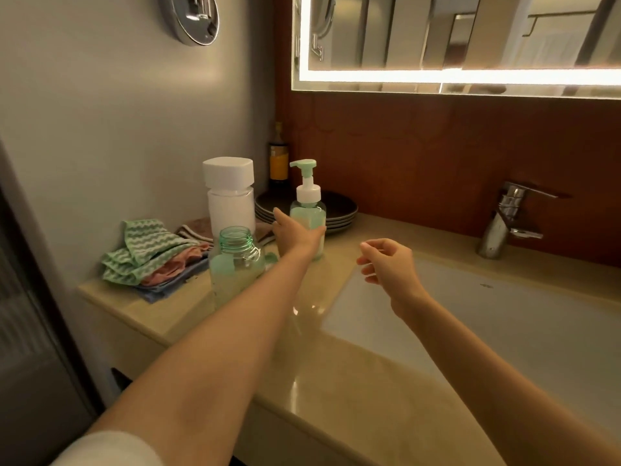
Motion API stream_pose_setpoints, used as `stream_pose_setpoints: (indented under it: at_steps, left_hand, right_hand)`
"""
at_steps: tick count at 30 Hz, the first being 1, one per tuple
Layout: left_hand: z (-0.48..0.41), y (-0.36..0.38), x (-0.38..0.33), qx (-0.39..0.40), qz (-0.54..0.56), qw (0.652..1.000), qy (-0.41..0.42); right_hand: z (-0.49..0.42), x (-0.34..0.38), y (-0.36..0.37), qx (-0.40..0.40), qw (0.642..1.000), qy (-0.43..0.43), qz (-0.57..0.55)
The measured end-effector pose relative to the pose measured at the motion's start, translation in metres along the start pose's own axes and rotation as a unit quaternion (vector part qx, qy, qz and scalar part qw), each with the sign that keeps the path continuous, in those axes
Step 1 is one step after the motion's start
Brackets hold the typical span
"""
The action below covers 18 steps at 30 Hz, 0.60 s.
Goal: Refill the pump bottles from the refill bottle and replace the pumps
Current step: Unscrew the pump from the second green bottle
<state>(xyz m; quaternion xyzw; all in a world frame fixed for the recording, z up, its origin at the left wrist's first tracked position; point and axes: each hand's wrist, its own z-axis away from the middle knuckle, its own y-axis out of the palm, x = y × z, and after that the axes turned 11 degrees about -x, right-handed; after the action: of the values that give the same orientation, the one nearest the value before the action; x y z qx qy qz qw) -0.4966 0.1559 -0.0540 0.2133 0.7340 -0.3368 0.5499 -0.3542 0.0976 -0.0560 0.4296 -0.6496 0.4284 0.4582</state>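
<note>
Closest on the counter, an open bottle can be seen, just left of the left arm. It is clear with a green tint, its neck is open at the top, and pale green soap fills the lower part. Just behind it, to the right, a pump bottle of the same kind is stood upright, with a white collar and a green pump head. Farther back on the left, a white refill bottle with a big white cap is stood by a pile of cloths.

The lower part of the pump bottle is hidden by the left hand, and one side of the open bottle is covered by the arm.

The pump bottle is gripped by the left hand, thumb on one side and fingers wrapped round the other. The right hand is held in the air over the sink edge, fingers loosely curled, with nothing held.
</note>
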Motion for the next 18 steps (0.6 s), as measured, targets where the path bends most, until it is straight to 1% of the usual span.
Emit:
stream_pose_setpoints:
  at_steps: [3,8,12,14,18]
  left_hand:
    - [-0.020,0.010,-0.004,-0.011,0.014,1.000,0.001]
    - [-0.030,0.026,-0.002,0.010,0.015,1.000,-0.002]
    - [-0.030,0.029,0.007,-0.007,0.024,1.000,0.018]
    - [-0.025,0.027,0.009,-0.006,0.029,0.999,0.027]
    - [-0.003,0.020,0.008,0.026,0.035,0.998,0.042]
  right_hand:
    - [-0.004,-0.007,-0.004,0.013,0.999,-0.031,0.033]
    - [-0.008,-0.012,-0.009,0.032,0.997,-0.043,0.055]
    - [-0.010,-0.012,-0.011,0.034,0.997,-0.046,0.057]
    - [-0.008,-0.012,-0.011,0.027,0.996,-0.054,0.059]
    - [-0.003,-0.007,-0.008,0.006,0.994,-0.088,0.071]
